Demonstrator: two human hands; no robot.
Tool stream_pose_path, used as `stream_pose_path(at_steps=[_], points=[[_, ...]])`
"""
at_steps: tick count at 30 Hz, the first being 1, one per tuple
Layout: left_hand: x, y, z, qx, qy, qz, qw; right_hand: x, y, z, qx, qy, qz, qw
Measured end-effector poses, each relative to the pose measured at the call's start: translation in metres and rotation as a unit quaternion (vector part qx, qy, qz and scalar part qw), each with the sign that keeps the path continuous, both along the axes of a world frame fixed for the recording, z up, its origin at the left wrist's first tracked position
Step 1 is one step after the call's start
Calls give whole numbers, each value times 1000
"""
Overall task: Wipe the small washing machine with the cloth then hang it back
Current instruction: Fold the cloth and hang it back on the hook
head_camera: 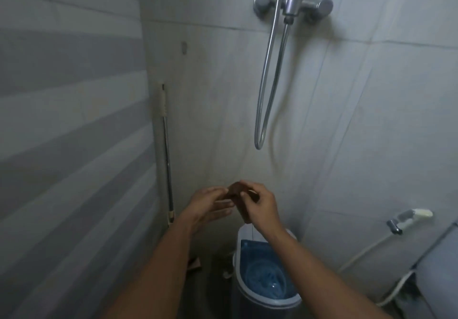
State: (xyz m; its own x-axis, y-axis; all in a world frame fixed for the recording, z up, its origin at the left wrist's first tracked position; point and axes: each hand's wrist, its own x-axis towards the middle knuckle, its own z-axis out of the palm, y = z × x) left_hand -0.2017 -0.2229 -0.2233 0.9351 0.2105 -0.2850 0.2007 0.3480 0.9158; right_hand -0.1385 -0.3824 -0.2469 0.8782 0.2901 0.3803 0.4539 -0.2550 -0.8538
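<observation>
A brown cloth [238,196] hangs bunched between the fingertips, pinched by the right hand's [260,207] curled fingers and touched by the left hand's [210,204] nearly straight ones, with the small washing machine [241,291] directly below them; whether wiping or hanging follows, a firm pinch should stop it dropping.

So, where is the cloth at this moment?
Head view, near the centre: the brown cloth is pinched by the right hand, next to the left hand, above the small washing machine.
</observation>
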Motion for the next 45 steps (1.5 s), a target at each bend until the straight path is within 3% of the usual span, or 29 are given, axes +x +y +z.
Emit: stream_pose_path(at_steps=[3,8,11,14,22,27,32,36,38,40,45], points=[[-12,13,41,32,-25,20,999,0,16,43,-6,20,39,999],[-21,37,100,90,-16,26,995,14,50,112,-95,-88,83,988],[-22,48,135,146,-19,56,987,17,67,149,-139,-93,112,980],[-23,59,163,171,-37,58,983,22,77,181,-117,-68,133,982],[-34,83,206,143,-10,55,988,21,88,223,-74,-149,121,979],[-33,90,223,184,-42,79,979,25,101,236,-35,-139,145,979],[-17,113,236,329,-94,83,936,46,125,265,8,-84,164,983],[17,146,245,550,-99,125,820,72,144,289,-55,-74,181,979],[36,158,257,594,-102,142,785,85,158,295,-76,-38,198,976],[55,170,270,602,-118,135,778,101,172,297,-89,-22,217,972],[97,205,295,601,-153,116,776,152,208,303,-81,-108,167,977]])
